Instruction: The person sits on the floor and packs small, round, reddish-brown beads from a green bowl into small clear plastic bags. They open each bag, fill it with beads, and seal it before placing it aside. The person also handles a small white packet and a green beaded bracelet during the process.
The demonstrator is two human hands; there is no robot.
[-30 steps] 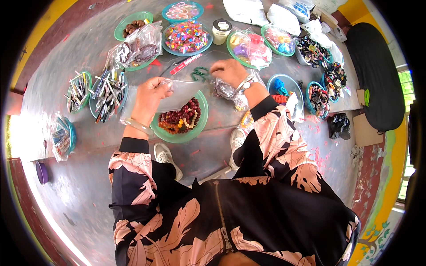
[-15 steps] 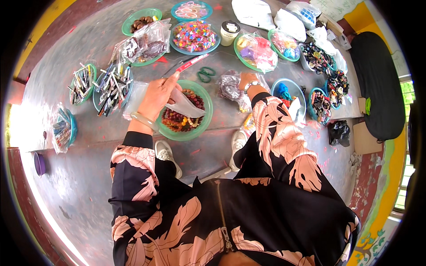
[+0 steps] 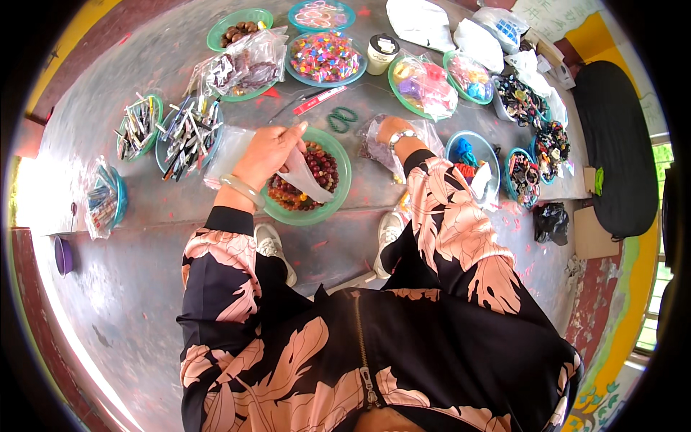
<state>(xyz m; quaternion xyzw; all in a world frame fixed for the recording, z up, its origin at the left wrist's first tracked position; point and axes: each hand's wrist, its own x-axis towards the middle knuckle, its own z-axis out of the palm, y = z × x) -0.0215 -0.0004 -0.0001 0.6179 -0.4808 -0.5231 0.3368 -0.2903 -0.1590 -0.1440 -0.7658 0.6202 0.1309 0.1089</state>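
Note:
My left hand point(image 3: 272, 153) pinches a small clear plastic bag point(image 3: 308, 177), which hangs over a green bowl point(image 3: 345, 180) of strung beads point(image 3: 322, 162) in dark red, brown and amber. To the right, my right hand point(image 3: 394, 129) grips a larger clear plastic bag point(image 3: 426, 134) with dark purplish contents; its fingertips are partly hidden. Between the hands, beyond the bowl, lies a dark green beaded loop point(image 3: 342, 119). Another flat clear bag point(image 3: 227, 147) rests by my left wrist.
A red-handled tool point(image 3: 319, 101) lies beyond the bowl. Around it stand bowls of colourful beads point(image 3: 325, 57), pens point(image 3: 188, 137), bagged pink and purple pieces point(image 3: 425, 85) and dark hair ties point(image 3: 522, 176). A lidded cup point(image 3: 380, 54) stands at the back. A step edge point(image 3: 338, 211) runs before my shoes.
My right hand has shifted left over the bag, covering more of its dark contents. My left hand keeps its pinch on the small bag. The whole view has moved slightly.

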